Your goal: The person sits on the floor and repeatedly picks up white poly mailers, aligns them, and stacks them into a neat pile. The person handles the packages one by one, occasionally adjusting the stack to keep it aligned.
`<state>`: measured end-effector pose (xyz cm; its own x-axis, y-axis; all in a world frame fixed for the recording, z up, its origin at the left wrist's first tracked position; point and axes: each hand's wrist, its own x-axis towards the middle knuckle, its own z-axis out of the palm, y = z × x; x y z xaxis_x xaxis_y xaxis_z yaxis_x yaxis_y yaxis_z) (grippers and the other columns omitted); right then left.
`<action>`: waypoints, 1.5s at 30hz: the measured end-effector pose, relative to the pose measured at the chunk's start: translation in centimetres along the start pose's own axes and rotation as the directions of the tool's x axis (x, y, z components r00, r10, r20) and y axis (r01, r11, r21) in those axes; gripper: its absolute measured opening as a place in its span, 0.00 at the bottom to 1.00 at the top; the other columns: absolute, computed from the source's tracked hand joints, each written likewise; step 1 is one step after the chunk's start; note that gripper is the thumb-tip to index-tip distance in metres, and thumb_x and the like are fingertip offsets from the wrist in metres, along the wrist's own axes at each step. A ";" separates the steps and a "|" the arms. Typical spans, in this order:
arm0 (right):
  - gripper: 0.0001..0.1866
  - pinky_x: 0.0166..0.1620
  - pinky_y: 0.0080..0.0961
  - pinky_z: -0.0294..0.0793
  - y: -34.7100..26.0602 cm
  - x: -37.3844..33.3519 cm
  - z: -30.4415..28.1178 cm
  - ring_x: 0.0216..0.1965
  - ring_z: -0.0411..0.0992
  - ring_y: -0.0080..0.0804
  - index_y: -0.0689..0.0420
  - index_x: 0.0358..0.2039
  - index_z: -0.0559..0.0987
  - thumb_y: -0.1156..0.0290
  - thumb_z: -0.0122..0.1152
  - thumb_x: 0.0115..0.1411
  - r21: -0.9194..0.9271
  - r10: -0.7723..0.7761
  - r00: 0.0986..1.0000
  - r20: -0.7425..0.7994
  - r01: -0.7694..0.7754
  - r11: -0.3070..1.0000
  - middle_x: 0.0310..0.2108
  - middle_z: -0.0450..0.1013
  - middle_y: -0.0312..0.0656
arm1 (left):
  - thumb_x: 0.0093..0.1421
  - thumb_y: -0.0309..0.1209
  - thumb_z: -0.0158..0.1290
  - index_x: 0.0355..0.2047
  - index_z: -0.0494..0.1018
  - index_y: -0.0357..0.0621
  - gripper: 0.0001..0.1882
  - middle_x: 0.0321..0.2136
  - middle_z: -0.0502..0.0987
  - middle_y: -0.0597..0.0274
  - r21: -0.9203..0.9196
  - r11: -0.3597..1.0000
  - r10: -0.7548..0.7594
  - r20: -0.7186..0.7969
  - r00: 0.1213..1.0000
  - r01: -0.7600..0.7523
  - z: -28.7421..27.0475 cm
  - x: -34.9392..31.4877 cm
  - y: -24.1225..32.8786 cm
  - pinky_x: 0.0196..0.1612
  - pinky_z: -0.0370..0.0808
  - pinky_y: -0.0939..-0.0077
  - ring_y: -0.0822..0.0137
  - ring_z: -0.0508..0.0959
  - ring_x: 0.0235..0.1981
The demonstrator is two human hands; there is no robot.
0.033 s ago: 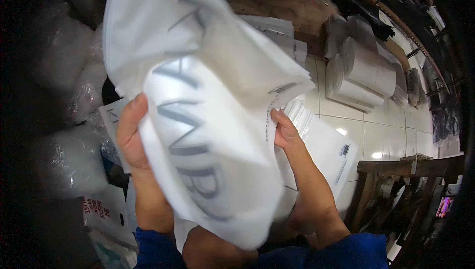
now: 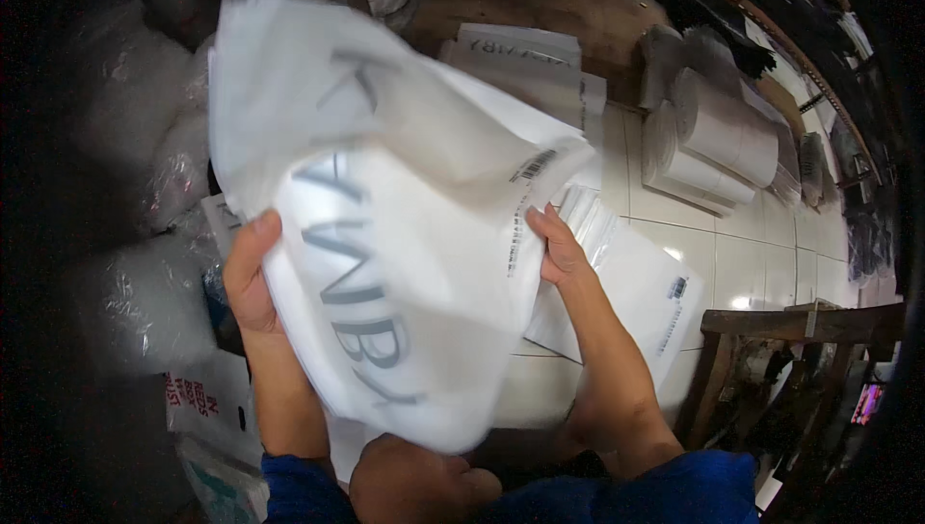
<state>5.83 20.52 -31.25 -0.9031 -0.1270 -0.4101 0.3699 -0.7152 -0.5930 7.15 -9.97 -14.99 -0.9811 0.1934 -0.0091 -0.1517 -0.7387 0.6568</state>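
Note:
My left hand [image 2: 252, 278] and my right hand [image 2: 559, 245] hold up a limp stack of white plastic bags [image 2: 434, 245] between them. Large dark lettering runs down its face, and a small barcode shows by the right edge. The left thumb lies over the left edge, while the fingers of that hand are hidden behind. On the opposite edge the right thumb presses on top. Several layers show at the blurred upper left corner. Below and beyond my right forearm lies another stack of white bags [image 2: 631, 283] on the tiles, partly covered by my arm.
Printed bags [image 2: 520, 62] lie by a brown board [image 2: 578, 13] at the back. Bulky rolled white bundles [image 2: 723, 134] sit on the tiled floor to the right. A wooden frame [image 2: 800, 324] stands at lower right. Clear plastic sacks [image 2: 159, 302] crowd the left side.
The far end of the held stack has dropped lower and its face looks flatter. Its near end has risen slightly. Both hands keep their hold at nearly the same places.

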 end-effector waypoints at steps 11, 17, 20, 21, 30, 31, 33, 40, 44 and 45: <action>0.18 0.43 0.25 0.74 -5.1 -2.8 1.0 0.36 0.73 0.26 0.64 0.49 0.72 0.69 0.56 0.60 -0.753 -0.042 0.999 0.029 0.049 0.656 0.39 0.75 0.42 | 0.57 0.26 0.53 0.53 0.63 0.31 0.24 0.42 0.75 0.50 0.466 0.804 -0.056 -0.559 0.827 0.369 -9.8 -8.3 1.9 0.43 0.75 0.74 0.64 0.77 0.40; 0.17 0.38 0.23 0.75 -9.8 -8.7 4.0 0.32 0.74 0.22 0.63 0.48 0.72 0.68 0.56 0.61 -0.833 -0.103 0.992 -0.069 -0.001 0.554 0.36 0.76 0.42 | 0.58 0.25 0.51 0.55 0.62 0.31 0.24 0.45 0.74 0.49 0.298 0.880 -0.237 -0.397 0.887 0.369 -13.0 -6.4 0.0 0.46 0.75 0.71 0.61 0.77 0.42; 0.19 0.39 0.22 0.75 -9.5 -12.4 5.9 0.34 0.74 0.22 0.64 0.50 0.69 0.68 0.56 0.62 -0.823 -0.159 0.977 -0.141 -0.027 0.567 0.38 0.75 0.43 | 0.57 0.27 0.52 0.55 0.61 0.32 0.25 0.45 0.74 0.49 0.261 0.850 -0.373 -0.316 0.872 0.458 -13.7 -4.9 -0.2 0.47 0.75 0.67 0.59 0.77 0.43; 0.20 0.39 0.22 0.75 -9.2 -13.9 6.7 0.35 0.74 0.23 0.65 0.51 0.68 0.68 0.55 0.62 -0.827 -0.191 0.966 -0.176 -0.039 0.561 0.38 0.74 0.43 | 0.57 0.28 0.52 0.54 0.61 0.32 0.26 0.44 0.74 0.49 0.261 0.832 -0.418 -0.284 0.863 0.490 -13.6 -4.2 -0.5 0.47 0.75 0.65 0.58 0.77 0.43; 0.19 0.43 0.26 0.74 -4.7 -26.9 13.5 0.40 0.72 0.27 0.67 0.50 0.67 0.69 0.52 0.63 -0.808 -0.425 0.704 -0.569 -0.384 0.446 0.41 0.72 0.45 | 0.59 0.26 0.50 0.56 0.60 0.33 0.25 0.46 0.72 0.54 0.330 0.627 -0.774 0.163 0.612 0.705 -15.1 2.0 -2.6 0.48 0.74 0.71 0.65 0.74 0.44; 0.19 0.43 0.24 0.74 -3.9 -27.4 14.0 0.40 0.72 0.26 0.68 0.50 0.66 0.69 0.51 0.63 -0.751 -0.402 0.651 -0.644 -0.436 0.496 0.41 0.72 0.44 | 0.60 0.26 0.50 0.56 0.60 0.34 0.25 0.47 0.72 0.54 0.364 0.585 -0.807 0.167 0.567 0.725 -15.2 2.5 -2.4 0.49 0.73 0.71 0.65 0.74 0.45; 0.20 0.45 0.33 0.73 -1.8 -26.2 16.7 0.41 0.73 0.31 0.67 0.51 0.66 0.69 0.51 0.62 -0.644 -0.357 0.540 -0.762 -0.691 0.329 0.43 0.73 0.48 | 0.60 0.26 0.50 0.57 0.60 0.35 0.24 0.47 0.71 0.54 0.425 0.501 -0.862 0.168 0.478 0.754 -16.2 3.4 -3.0 0.50 0.73 0.71 0.65 0.74 0.46; 0.22 0.51 0.32 0.69 5.4 -29.3 9.0 0.47 0.70 0.34 0.64 0.54 0.67 0.68 0.53 0.62 -0.611 -0.363 0.494 -0.790 -0.579 0.541 0.48 0.71 0.48 | 0.60 0.30 0.49 0.53 0.64 0.32 0.22 0.43 0.75 0.50 0.634 0.306 -0.941 0.087 0.328 0.710 -15.3 3.1 -3.9 0.48 0.72 0.71 0.64 0.75 0.42; 0.27 0.53 0.31 0.67 7.7 -27.0 3.8 0.49 0.69 0.35 0.62 0.57 0.65 0.65 0.58 0.60 -0.594 -0.288 0.612 -0.736 -0.380 0.709 0.51 0.69 0.46 | 0.55 0.38 0.54 0.50 0.65 0.30 0.27 0.40 0.76 0.41 0.919 0.243 -0.765 -0.016 0.644 0.311 -21.0 0.4 -8.1 0.46 0.72 0.65 0.53 0.77 0.42; 0.27 0.53 0.31 0.67 7.9 -26.2 3.7 0.49 0.69 0.36 0.61 0.57 0.65 0.65 0.59 0.60 -0.574 -0.286 0.614 -0.735 -0.340 0.745 0.51 0.69 0.46 | 0.54 0.39 0.56 0.49 0.66 0.31 0.28 0.39 0.76 0.39 0.975 0.119 -0.728 -0.044 0.684 0.190 -19.2 0.5 -7.1 0.46 0.72 0.63 0.50 0.77 0.42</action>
<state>31.63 15.66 -22.67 -0.5002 0.6323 -0.5916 0.7074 -0.0956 -0.7003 5.45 -17.04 -34.17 -0.5661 0.6414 -0.5178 -0.0868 0.5782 0.8112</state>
